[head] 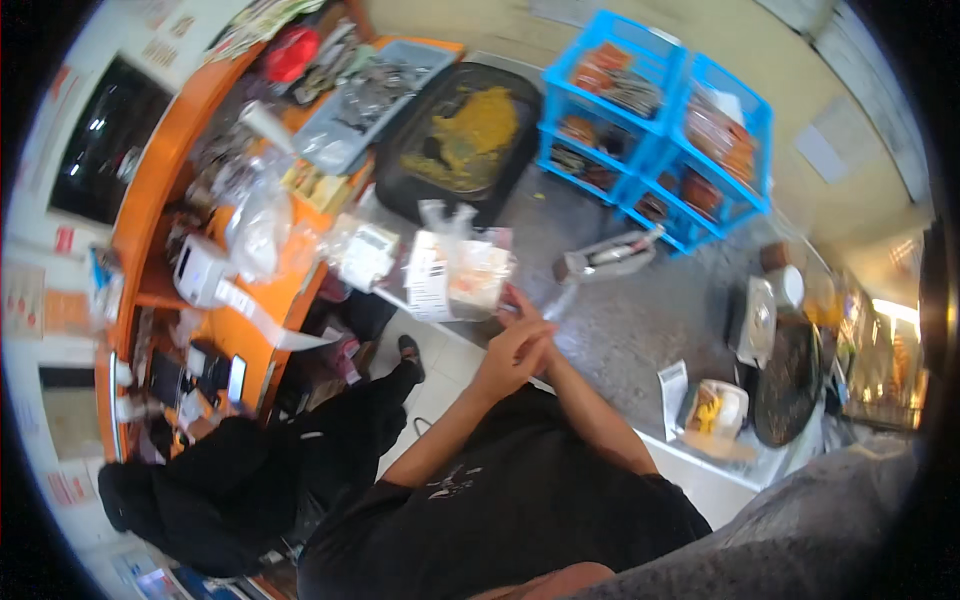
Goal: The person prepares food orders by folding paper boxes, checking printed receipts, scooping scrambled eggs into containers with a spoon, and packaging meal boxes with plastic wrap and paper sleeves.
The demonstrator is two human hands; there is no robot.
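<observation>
My left hand (pixel 516 346) crosses in front of my right hand (pixel 523 309), its fingers bent, over the counter's near edge. Part of the right hand is hidden behind it. The right fingertips come up to the lower right corner of a tied clear plastic bag (pixel 480 274), whether touching it I cannot tell. Pale food containers appear inside, and a printed paper slip (pixel 428 289) lies along its left side. Just left of this sits another bagged package (pixel 367 251) with a slip.
A black tray of yellow food (pixel 487 124) stands behind the bag, with blue plastic baskets (pixel 611 112) to its right. A bagged bundle (pixel 611 255) lies on the steel counter (pixel 637 322). At left, a person in black (pixel 247 480) faces an orange desk (pixel 255 337) holding a label printer (pixel 201 270).
</observation>
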